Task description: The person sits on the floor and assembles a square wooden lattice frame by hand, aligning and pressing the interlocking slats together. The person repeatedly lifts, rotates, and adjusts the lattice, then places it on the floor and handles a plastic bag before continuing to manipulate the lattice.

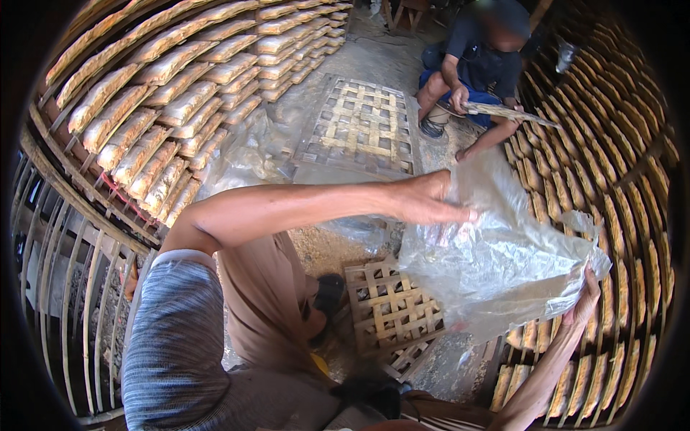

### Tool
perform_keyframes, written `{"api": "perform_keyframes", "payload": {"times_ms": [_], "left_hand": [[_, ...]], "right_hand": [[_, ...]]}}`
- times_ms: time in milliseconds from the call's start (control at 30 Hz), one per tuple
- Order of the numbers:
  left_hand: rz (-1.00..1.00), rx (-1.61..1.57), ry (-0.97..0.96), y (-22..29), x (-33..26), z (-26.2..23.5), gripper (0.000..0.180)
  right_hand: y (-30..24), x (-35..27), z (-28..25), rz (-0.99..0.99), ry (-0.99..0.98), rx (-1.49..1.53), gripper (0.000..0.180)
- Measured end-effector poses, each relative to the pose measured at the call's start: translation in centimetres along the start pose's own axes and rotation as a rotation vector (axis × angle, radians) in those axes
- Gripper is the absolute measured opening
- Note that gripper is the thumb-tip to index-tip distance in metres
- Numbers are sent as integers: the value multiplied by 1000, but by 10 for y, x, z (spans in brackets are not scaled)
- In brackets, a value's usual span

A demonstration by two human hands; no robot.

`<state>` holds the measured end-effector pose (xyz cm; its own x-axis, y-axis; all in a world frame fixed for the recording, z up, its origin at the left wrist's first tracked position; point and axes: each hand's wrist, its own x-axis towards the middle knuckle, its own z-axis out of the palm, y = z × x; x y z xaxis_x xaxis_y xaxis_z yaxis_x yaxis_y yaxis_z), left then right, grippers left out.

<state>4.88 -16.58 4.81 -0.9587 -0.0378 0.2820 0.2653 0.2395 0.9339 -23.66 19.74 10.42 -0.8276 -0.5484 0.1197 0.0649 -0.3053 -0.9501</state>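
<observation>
A clear plastic bag (503,251) was gripped at both edges by the left hand (431,201) and right hand (586,298), stretched sideways above a woven bamboo tray (392,309).

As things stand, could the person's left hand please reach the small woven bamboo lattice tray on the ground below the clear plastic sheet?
Probably yes, once it lets go. The left hand grips the top edge of the clear plastic sheet, and the small woven bamboo lattice tray lies just below with nothing between; the right hand holds the sheet's other end.
</observation>
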Motion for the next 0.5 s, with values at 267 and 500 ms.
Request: {"api": "perform_keyframes", "payload": {"times_ms": [267,500], "left_hand": [[-209,59,533,11,-21,-104,52],[-564,294,774,-62,-64,-205,86]], "right_hand": [[48,52,122,-16,62,-186,75],[188,68,243,281,-409,-239,48]]}}
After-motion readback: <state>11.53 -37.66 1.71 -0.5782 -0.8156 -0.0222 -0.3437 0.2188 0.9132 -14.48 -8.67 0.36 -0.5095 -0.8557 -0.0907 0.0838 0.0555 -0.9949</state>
